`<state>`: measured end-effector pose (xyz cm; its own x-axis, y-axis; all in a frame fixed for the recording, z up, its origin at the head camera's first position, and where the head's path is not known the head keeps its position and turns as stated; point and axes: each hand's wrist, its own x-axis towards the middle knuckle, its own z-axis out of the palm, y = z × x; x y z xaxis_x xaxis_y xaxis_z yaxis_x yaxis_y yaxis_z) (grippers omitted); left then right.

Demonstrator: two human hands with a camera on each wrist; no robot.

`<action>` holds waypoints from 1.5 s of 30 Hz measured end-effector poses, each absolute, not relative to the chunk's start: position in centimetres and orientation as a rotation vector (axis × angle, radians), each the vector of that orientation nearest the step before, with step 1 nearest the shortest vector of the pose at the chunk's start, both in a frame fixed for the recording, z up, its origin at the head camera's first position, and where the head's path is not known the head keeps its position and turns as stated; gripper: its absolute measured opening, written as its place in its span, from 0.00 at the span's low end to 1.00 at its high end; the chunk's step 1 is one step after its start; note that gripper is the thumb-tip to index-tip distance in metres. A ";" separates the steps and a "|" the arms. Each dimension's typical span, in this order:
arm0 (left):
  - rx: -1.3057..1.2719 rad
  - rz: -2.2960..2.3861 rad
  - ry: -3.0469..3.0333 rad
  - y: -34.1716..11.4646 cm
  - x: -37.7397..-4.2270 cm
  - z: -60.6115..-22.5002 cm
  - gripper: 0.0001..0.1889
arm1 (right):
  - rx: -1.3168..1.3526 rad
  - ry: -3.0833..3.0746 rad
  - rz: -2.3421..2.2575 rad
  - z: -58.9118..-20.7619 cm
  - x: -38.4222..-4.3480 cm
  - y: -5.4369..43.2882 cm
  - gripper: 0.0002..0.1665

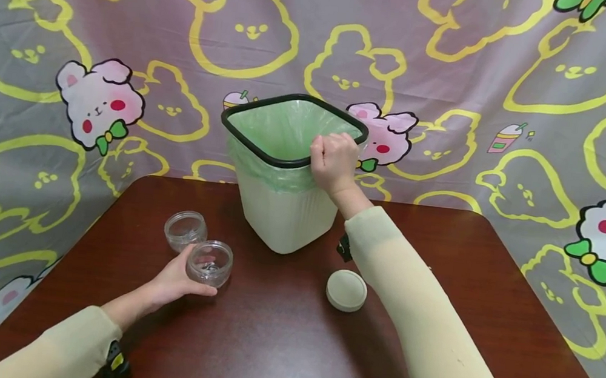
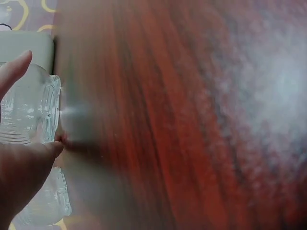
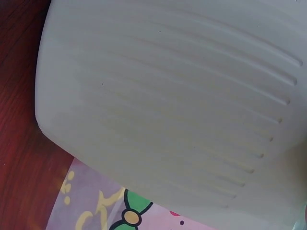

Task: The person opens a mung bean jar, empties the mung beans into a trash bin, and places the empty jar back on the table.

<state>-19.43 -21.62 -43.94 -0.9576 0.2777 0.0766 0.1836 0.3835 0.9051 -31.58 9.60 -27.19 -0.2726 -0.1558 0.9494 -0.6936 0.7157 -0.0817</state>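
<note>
At the left of the head view my left hand (image 1: 176,278) holds a clear round jar (image 1: 211,273), thumb on its near side and fingers at its far left. The jar has no lid on it. Just behind stands a second clear open jar (image 1: 183,228), partly hidden; it also shows low in the left wrist view. My right hand (image 1: 335,160), fingers curled, grips the black rim (image 1: 262,153) of a white trash can (image 1: 284,221) at its right side. A green bag (image 1: 281,126) lines the can. Ribbed can wall (image 3: 144,105) fills most of the right wrist view.
A pale round lid (image 1: 347,290) lies on the dark brown table (image 1: 277,345), under the right forearm's left side. Behind the table hangs a cloth (image 1: 274,28) with cartoon figures. A wrist camera (image 1: 343,248) sits below the right sleeve.
</note>
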 end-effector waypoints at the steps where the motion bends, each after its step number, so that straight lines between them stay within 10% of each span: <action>1: 0.419 1.652 2.531 -21.6 -19.5 -44.1 0.47 | 0.670 -1.807 0.601 -27.2 -31.6 9.6 0.28; 45: 0.434 1.074 2.773 -22.3 -18.1 -41.7 0.50 | 0.790 -2.139 0.517 -25.3 -30.5 11.1 0.29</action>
<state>-18.12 -22.34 -41.69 -0.9492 0.3137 -0.0227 0.2166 0.7043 0.6760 -30.46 11.08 -25.33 -0.5006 -0.3646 0.7851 -0.6830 0.7236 -0.0994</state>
